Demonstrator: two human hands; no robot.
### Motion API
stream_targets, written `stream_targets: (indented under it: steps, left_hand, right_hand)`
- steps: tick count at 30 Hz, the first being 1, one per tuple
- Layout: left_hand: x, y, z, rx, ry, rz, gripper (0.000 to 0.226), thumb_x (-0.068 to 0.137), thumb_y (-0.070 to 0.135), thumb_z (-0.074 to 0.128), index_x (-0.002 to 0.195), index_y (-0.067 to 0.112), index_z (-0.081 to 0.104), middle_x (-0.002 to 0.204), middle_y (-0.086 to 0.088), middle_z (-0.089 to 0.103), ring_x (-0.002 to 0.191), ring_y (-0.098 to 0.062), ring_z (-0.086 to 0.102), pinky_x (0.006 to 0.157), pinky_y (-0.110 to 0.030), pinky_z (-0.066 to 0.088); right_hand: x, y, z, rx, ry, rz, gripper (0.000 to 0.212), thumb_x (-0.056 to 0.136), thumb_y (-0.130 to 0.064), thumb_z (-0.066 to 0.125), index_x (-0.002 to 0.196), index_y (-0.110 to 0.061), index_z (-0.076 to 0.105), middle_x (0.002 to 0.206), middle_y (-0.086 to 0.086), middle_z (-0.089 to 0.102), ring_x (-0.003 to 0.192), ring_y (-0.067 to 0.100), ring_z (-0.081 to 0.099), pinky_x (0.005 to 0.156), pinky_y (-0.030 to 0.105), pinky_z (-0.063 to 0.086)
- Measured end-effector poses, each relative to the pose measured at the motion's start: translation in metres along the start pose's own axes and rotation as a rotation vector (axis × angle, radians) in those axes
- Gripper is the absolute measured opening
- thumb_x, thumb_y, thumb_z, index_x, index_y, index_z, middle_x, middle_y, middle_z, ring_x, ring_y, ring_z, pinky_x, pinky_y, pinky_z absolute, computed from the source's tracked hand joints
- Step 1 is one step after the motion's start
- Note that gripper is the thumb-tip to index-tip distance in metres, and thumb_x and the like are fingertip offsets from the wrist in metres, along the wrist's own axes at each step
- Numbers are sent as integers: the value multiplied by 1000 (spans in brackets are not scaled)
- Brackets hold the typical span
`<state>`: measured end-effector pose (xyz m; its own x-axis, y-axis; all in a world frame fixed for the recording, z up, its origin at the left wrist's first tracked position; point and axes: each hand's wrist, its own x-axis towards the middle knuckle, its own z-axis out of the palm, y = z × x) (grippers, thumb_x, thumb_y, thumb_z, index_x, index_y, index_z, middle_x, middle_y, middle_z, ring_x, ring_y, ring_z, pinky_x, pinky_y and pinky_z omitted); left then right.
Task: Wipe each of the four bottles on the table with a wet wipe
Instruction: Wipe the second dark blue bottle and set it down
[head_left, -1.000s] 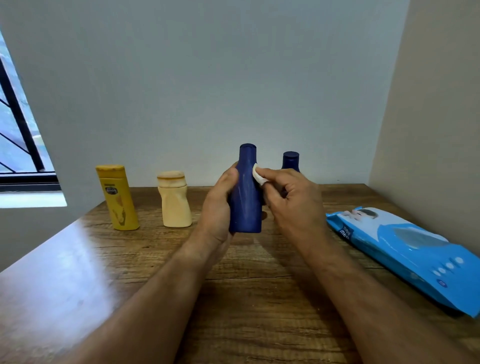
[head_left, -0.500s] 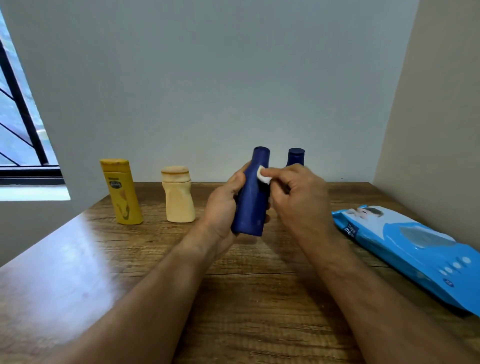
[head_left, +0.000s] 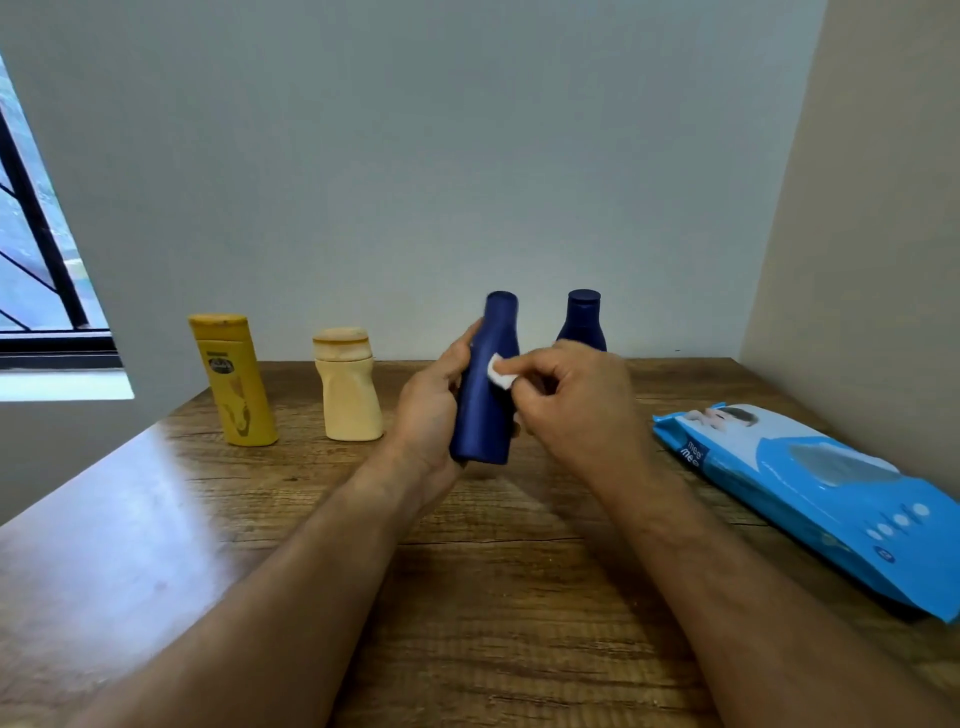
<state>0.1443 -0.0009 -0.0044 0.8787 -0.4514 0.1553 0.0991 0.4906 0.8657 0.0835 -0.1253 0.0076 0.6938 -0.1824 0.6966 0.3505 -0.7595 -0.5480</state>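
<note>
A: Where is the blue bottle (head_left: 488, 384)?
B: Lifted off the desk (head_left: 156, 519), right of the cream bottle (head_left: 348, 387); the left hand (head_left: 431, 410) wraps it.
A: And the right hand (head_left: 566, 410)?
B: Its grip pinches a white wipe (head_left: 500, 371) against that bottle, in front of the second blue bottle (head_left: 583, 319).

Wooden table (head_left: 493, 597) bears yellow bottle (head_left: 236, 382), cream bottle (head_left: 347, 387), wipes pack (head_left: 810, 488).
</note>
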Motion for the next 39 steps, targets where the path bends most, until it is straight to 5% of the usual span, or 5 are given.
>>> stream_targets:
  steps: [10,19,26,34,39]
  left_hand:
    - [2,4,-5,-93,87,66,36,106,30,42,133,24,64,105,-13,69,88,-25,64,81,-39,55]
    - [-9,-3,4,50,36,-89,38,96,33,48,115,5,64,82,-11,65,65,-22,59,62,-36,48]
    - [-3,4,-5,-70,87,-64,31,97,26,47,99,1,65,77,-9,67,67,-20,64,68,-31,55]
    - [-5,1,-5,59,40,-106,45,81,32,66,117,6,64,87,-7,61,70,-17,54,58,-30,44]
    - [-3,8,-10,-38,90,-67,43,79,22,72,116,3,62,101,-15,62,88,-29,60,78,-39,52]
  right_hand:
    - [-7,-3,5,-24,-349,-157,15,86,-26,71,99,-25,77,91,-13,67,74,0,63,70,15,52]
    - [-1,-5,-2,90,99,-17,15,91,-25,67,104,-24,75,79,-15,55,74,-6,54,65,3,41]
    - [-8,-2,6,72,-361,-115,14,84,-23,71,95,-27,78,99,-11,71,84,3,67,79,25,58]
    - [0,-4,0,129,84,-27,17,89,-17,68,100,-26,77,81,-10,61,72,3,58,60,11,50]
    - [-4,-7,-5,161,-143,-79,11,88,-19,71,96,-22,78,75,-12,65,60,5,60,53,15,48]
